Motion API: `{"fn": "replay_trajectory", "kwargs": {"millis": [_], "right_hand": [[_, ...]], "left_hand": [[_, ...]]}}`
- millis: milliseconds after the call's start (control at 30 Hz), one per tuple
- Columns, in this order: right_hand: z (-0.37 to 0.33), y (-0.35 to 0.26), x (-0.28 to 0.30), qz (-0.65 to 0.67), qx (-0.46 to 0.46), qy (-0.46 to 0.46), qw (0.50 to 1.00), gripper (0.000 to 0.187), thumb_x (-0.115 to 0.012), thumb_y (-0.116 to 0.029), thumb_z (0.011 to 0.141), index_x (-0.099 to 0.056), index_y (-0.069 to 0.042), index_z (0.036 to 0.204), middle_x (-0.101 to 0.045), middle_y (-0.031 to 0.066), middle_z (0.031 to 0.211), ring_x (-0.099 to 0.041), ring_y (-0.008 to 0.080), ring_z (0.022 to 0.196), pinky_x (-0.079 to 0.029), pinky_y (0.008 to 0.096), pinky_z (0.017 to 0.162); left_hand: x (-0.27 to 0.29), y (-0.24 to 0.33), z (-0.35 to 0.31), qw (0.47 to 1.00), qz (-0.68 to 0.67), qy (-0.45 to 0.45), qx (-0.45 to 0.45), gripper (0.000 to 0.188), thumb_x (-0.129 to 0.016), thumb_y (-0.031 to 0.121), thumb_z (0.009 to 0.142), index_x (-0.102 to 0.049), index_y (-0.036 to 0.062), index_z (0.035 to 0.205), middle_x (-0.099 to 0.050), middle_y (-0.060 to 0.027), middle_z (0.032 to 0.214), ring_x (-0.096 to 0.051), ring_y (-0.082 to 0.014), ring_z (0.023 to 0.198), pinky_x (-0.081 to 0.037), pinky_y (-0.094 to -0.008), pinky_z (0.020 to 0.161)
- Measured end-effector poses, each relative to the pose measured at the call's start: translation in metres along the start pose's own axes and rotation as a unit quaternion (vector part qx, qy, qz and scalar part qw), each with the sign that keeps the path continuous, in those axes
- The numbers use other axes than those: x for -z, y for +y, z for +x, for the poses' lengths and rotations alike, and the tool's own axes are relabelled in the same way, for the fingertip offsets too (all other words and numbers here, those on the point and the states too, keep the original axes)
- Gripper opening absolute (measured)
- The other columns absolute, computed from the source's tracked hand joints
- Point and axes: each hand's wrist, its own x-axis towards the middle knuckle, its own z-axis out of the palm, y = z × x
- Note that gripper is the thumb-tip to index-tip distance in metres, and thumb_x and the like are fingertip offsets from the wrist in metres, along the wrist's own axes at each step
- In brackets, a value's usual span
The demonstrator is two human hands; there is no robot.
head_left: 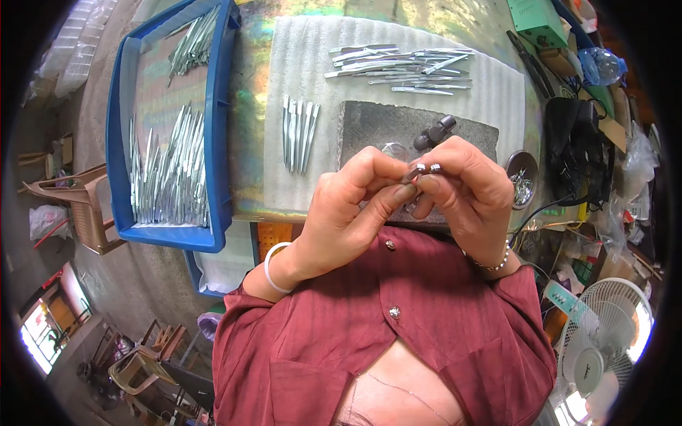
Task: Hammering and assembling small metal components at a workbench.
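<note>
In front of my chest, above the front edge of the dark block, my left hand (366, 195) and my right hand (465, 188) meet with fingertips pinched. Between the fingers of the left shows a small shiny metal piece (418, 170). A second bright metal end (435, 168) sticks out at the right fingertips; whether the two are joined I cannot tell. Under the hands lies a dark flat block (369, 121). On it rests a black tool with a rounded, hammer-like head (444, 126), partly hidden by my right hand. A clear round object (394, 150) sits beside it.
White foam sheet (298, 57) bears a row of slim silver metal strips (300, 135) and a loose pile of them (401, 67). More strips (170, 177) fill a blue tray (220, 128) at left. At right are a bowl of small metal parts (522, 186) and a fan (600, 341).
</note>
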Motion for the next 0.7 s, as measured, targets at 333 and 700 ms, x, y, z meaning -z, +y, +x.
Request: {"fn": "replay_trajectory", "kwargs": {"millis": [333, 700], "right_hand": [[-0.0005, -0.003, -0.0044, -0.038, -0.04, 0.039, 0.998, 0.013, -0.07, -0.002, 0.079, -0.063, 0.002, 0.09, -0.061, 0.0051, 0.075, -0.057, 0.0057, 0.061, -0.045, 0.019, 0.053], [0.0026, -0.0001, -0.0016, -0.085, 0.017, 0.011, 0.996, 0.013, -0.07, -0.001, 0.079, -0.062, 0.002, 0.087, -0.062, 0.0065, 0.072, -0.06, 0.0092, 0.061, -0.046, 0.0207, 0.054]], "left_hand": [[-0.0003, -0.0025, 0.006, 0.994, 0.073, 0.031, -0.074, 0.01, -0.059, -0.001, 0.087, -0.054, -0.0004, 0.096, -0.066, -0.0085, 0.079, -0.061, -0.0071, 0.078, -0.048, -0.0224, 0.065], [0.0014, 0.0002, 0.0023, 0.998, 0.053, 0.006, -0.038, 0.012, -0.055, -0.003, 0.09, -0.052, -0.002, 0.101, -0.061, -0.0029, 0.087, -0.055, -0.0057, 0.081, -0.047, -0.0191, 0.07]]}}
